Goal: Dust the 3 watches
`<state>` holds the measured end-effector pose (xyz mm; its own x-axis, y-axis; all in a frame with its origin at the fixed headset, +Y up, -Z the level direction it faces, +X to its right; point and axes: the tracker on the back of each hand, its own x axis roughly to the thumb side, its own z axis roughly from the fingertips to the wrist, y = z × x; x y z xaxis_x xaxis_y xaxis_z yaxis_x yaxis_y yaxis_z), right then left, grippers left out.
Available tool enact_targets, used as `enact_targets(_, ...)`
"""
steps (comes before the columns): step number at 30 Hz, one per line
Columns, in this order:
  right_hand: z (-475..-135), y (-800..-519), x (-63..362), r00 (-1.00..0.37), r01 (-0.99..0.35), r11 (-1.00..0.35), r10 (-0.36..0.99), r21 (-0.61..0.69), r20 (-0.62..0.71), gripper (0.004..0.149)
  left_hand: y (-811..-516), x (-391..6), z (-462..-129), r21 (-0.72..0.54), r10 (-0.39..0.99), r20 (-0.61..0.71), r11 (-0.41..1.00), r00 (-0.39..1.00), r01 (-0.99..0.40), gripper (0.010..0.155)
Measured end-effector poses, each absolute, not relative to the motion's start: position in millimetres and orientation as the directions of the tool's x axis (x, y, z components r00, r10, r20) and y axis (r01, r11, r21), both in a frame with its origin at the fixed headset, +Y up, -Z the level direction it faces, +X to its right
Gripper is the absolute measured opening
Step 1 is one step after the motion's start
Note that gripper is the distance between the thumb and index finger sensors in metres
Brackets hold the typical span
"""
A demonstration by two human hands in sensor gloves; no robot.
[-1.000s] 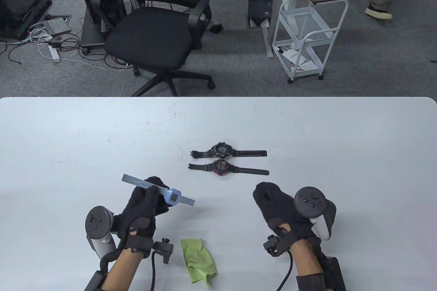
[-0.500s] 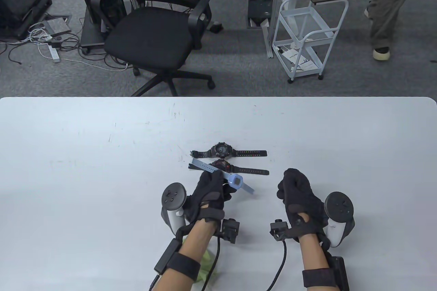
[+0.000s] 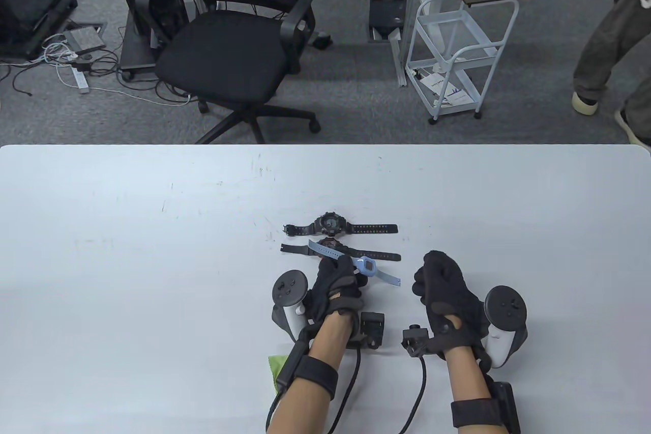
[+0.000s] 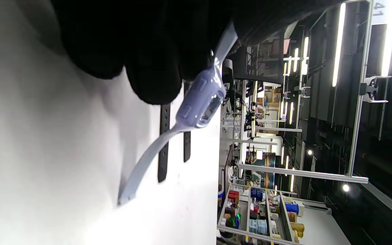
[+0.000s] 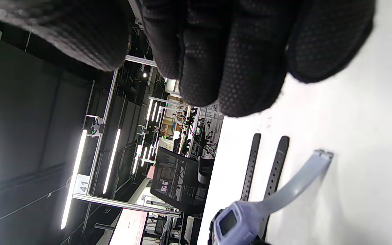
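1. Beyond your white table [image 3: 152, 190] lies grey carpet [image 3: 356, 98].
2. A black mesh office chair [image 3: 229, 47] stands left of a white wire cart [image 3: 452, 47].
3. Ceiling strip lights [image 4: 337, 44] glow overhead.

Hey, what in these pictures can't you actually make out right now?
- Green cloth: table view, mostly hidden under the left forearm; only a corner shows.
- Red-and-black watch: table view, its face is covered by the blue watch and the left hand.
- Left hand's grip: left wrist view, fingers are a dark mass; which ones pinch the strap is unclear.
- Watch displays: too small to read in any view.
- Right hand: palm side unseen.
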<state>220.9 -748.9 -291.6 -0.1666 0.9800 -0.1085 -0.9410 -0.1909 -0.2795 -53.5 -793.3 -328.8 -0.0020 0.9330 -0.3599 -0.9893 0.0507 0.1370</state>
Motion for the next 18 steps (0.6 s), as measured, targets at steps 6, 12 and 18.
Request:
enact_targets(6,-292,-750,219,-0.186,-0.941,-0.21,0.976,-0.266,-0.113,0.063,-787,-69,-325,0.178,0.939,-0.334,0.146,0.08,-0.973,0.056)
enact_targets(12,-292,-750,219,-0.203,-0.941,-0.228,0.971,-0.251,-0.123,0.063,-789,-89,-321,0.225,0.939,-0.342,0.122,0.039,-0.967,0.058)
enact_targets(18,-293,-752,218,-0.224,-0.939,-0.252,0.965,-0.235,-0.136,0.063,-789,-110,-317,0.243,0.941,-0.336,0.129,0.041,-0.961,0.059)
